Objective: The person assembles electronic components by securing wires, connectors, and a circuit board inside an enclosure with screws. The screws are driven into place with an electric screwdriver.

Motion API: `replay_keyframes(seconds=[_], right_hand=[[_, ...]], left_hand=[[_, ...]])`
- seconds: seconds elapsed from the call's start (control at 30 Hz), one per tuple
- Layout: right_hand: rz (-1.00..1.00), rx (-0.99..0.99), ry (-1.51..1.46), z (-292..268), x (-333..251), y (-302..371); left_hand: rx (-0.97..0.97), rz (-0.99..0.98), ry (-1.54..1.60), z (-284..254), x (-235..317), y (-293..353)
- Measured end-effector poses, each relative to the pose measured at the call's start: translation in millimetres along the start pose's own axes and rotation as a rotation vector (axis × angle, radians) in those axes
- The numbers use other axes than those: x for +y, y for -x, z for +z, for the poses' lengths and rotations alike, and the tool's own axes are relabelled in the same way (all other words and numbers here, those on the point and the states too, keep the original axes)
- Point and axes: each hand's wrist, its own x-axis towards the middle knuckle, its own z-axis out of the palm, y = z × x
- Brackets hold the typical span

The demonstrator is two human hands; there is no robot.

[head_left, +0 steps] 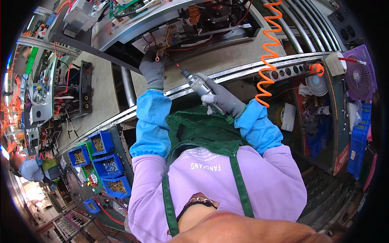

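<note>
An open sheet-metal chassis (133, 29), flat and dull silver on top with a dark, wire-filled cavity beneath, rests on a smooth grey table (194, 58). The right hand (223, 99), in a grey knit glove, is wrapped around a power screwdriver (200, 87) just to the wearer's side of the chassis. The tool is a rounded metallic cylinder with a dark collar and a slim bit pointing toward the chassis cavity. The left hand (153, 67), gloved likewise, reaches up to the chassis's front opening, beside a small reddish ring terminal (157, 58); its fingertips are partly hidden, so whether they grip anything cannot be told. The two hands are apart. The left forearm runs almost straight toward the chassis, while the right angles inward across the body; both wear wrinkled, light-blue sleeves (153, 119). A glossy orange coiled hose (265, 52) hangs right of the chassis. Blue plastic bins (107, 141), box-shaped and filled with small metal fasteners, sit left of and nearer the wearer than the chassis.
</note>
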Motion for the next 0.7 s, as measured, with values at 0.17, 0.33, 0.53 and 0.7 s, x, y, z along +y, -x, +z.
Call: replay_keyframes(seconds=[0.17,0.33,0.53,0.7], right_hand=[[-0.038,0.012,0.015,1,4,-4],[-0.003,0.022,-0.086,7,4,-10],[-0.035,0.098,0.096,15,6,-14],[-0.022,0.171,0.295,22,6,-13]], left_hand=[[0.007,0.059,-0.083,-2,-9,0],[-0.024,0.102,-0.158,-3,-3,1],[-0.044,-0.075,-0.121,-4,-2,7],[-0.028,0.079,-0.255,-7,-6,9]])
